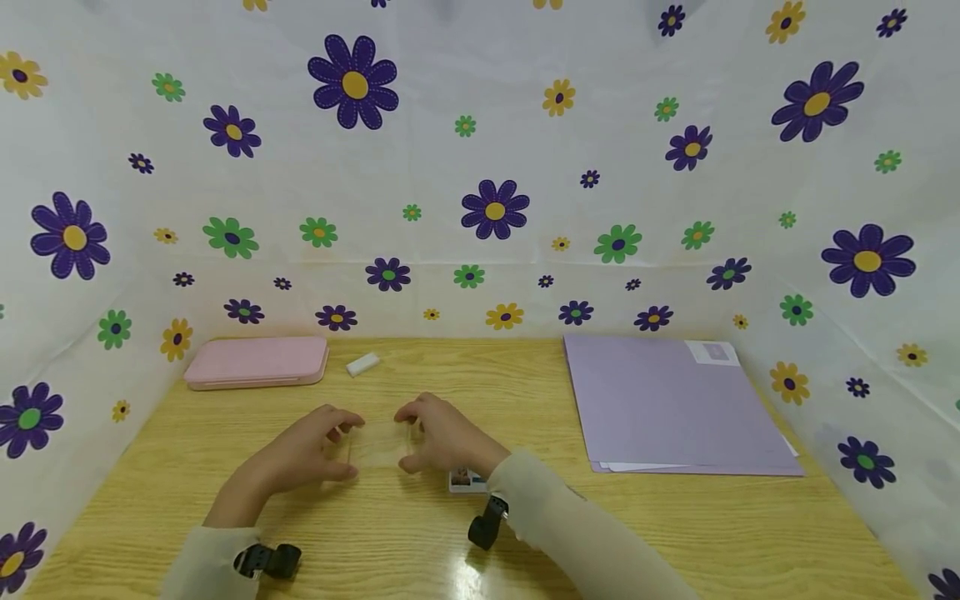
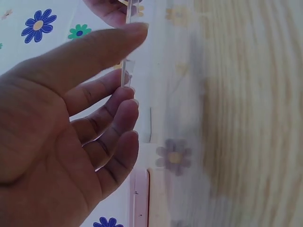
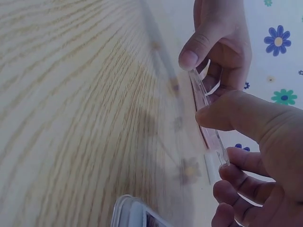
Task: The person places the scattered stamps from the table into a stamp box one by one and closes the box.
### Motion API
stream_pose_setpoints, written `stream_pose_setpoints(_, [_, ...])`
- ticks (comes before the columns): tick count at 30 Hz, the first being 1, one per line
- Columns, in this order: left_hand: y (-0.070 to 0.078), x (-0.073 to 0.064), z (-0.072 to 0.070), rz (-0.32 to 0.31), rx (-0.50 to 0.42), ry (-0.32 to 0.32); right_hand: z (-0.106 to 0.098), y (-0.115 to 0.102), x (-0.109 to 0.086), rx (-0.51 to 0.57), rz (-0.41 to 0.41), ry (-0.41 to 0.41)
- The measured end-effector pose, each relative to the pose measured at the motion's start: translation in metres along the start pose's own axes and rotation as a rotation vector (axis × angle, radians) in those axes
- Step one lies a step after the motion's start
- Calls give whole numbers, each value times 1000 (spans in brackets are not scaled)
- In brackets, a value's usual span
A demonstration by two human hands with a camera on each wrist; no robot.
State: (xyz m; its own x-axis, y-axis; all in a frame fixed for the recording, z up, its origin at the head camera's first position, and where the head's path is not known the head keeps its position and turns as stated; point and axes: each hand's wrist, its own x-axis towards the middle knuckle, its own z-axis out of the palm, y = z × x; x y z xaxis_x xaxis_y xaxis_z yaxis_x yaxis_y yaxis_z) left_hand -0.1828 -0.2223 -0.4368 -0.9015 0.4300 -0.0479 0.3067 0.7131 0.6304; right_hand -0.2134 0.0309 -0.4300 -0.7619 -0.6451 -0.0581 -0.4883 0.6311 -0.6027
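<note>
Between both hands is a flat, see-through rectangular plastic piece [image 1: 378, 447], held a little in front of me in the head view. My left hand [image 1: 300, 454] pinches its left end, thumb on one side and fingers on the other. At the opposite end, my right hand [image 1: 450, 437] grips it the same way. Seen from the right wrist, the clear piece [image 3: 208, 111] shows edge-on as a thin plate. Partly hidden below my right wrist lies a small white-framed item [image 1: 467, 481] with a dark picture on it.
A pink pencil case [image 1: 257, 362] lies at the back left, with a white eraser [image 1: 363, 364] beside it. On the right is a purple folder [image 1: 671, 408] with papers poking out. Flower-printed white cloth [image 1: 435, 167] walls in the wooden table [image 1: 360, 550].
</note>
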Motion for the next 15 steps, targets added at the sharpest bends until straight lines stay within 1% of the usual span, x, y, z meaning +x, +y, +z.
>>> stream_pose_setpoints(4, [4, -5, -1, -1, -25, -1, -1, -2, -6, 4, -16, 13])
stream_pose_setpoints(8, [6, -9, -2, 4, -45, 4, -1, -5, -11, 30, -24, 17])
stream_pose_setpoints(15, [14, -9, 3, 41, -65, 26, -6, 2, -23, 39, -43, 28])
